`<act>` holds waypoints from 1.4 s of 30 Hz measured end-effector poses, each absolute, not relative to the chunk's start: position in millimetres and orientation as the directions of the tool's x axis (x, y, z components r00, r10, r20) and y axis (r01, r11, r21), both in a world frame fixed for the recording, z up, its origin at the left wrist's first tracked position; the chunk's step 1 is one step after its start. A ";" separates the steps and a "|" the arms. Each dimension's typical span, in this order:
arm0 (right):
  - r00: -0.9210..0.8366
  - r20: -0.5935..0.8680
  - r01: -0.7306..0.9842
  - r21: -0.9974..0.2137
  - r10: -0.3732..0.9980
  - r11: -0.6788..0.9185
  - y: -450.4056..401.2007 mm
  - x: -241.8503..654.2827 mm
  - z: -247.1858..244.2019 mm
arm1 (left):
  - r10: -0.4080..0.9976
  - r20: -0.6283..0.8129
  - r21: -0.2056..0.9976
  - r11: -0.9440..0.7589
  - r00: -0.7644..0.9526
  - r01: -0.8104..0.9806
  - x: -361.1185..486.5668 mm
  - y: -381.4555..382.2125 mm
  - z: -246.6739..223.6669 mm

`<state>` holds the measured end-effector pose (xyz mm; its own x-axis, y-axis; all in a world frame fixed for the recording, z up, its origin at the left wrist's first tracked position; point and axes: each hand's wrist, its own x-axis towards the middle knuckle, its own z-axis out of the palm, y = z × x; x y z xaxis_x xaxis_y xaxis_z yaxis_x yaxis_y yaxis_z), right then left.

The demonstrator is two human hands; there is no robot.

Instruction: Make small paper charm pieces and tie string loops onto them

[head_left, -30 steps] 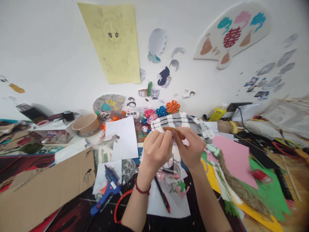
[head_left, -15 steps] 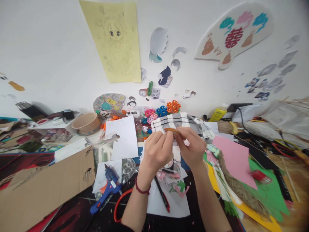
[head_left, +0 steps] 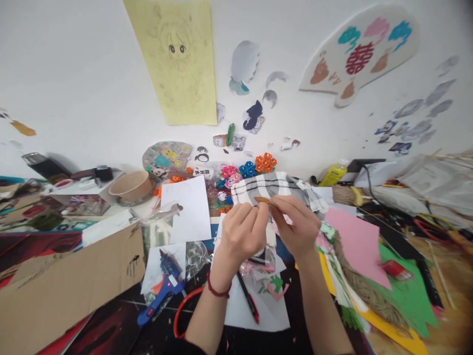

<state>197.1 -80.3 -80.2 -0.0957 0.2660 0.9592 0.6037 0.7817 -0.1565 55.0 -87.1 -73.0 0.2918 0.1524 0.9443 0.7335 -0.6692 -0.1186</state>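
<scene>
Both my hands are raised over the middle of the table, close together. A small flat brown piece, thin and curved at the edge, is pinched between them; its material I cannot make out. My left hand is closed at its left end, fingers curled. My right hand grips the right side with thumb and fingers. Behind them lies a black-and-white checked cloth. Below are a white sheet, a black-and-red pen and green and pink paper scraps.
A blue glue gun lies left of my arms, beside a cardboard sheet. Orange scissor handles show near my left forearm. On the right are pink paper, green paper and twine. Fuzzy flowers stand at the back.
My hands have shifted slightly to the right and spread a little apart, with the brown piece still between them. The rest of the table looks the same.
</scene>
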 end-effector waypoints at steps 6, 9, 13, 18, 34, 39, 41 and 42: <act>-0.031 0.955 0.578 -0.223 0.295 0.785 -84.6 194.2 -76.6 | 0.196 0.957 -0.010 -0.715 0.214 0.699 54.7 -88.0 -74.4; 0.036 0.941 0.554 -0.300 0.338 0.777 -88.4 190.1 -73.1 | 0.162 0.962 -0.045 -0.700 0.221 0.713 54.6 -87.6 -73.6; 0.097 0.939 0.580 -0.323 0.330 0.748 -91.8 186.8 -72.2 | 0.133 0.964 -0.081 -0.679 0.231 0.730 53.3 -87.1 -72.3; 0.117 0.926 0.603 -0.353 0.359 0.715 -93.1 184.8 -74.1 | 0.131 0.955 -0.120 -0.652 0.267 0.749 52.9 -88.1 -72.0; 0.016 0.996 0.707 -0.071 0.085 0.703 -93.1 194.8 -81.4 | 0.261 0.965 0.218 -0.836 0.015 0.504 67.1 -102.3 -67.6; -0.103 0.995 0.764 0.075 0.006 0.641 -109.2 199.7 -73.9 | 0.323 0.944 0.325 -0.883 -0.063 0.340 68.5 -114.5 -63.7; -0.131 0.991 0.764 0.111 -0.016 0.636 -119.4 200.9 -69.4 | 0.337 0.940 0.338 -0.902 -0.049 0.267 67.1 -118.7 -61.9; -0.158 0.987 0.760 0.129 -0.011 0.637 -125.2 201.4 -66.8 | 0.355 0.934 0.354 -0.909 -0.040 0.222 66.3 -120.2 -61.0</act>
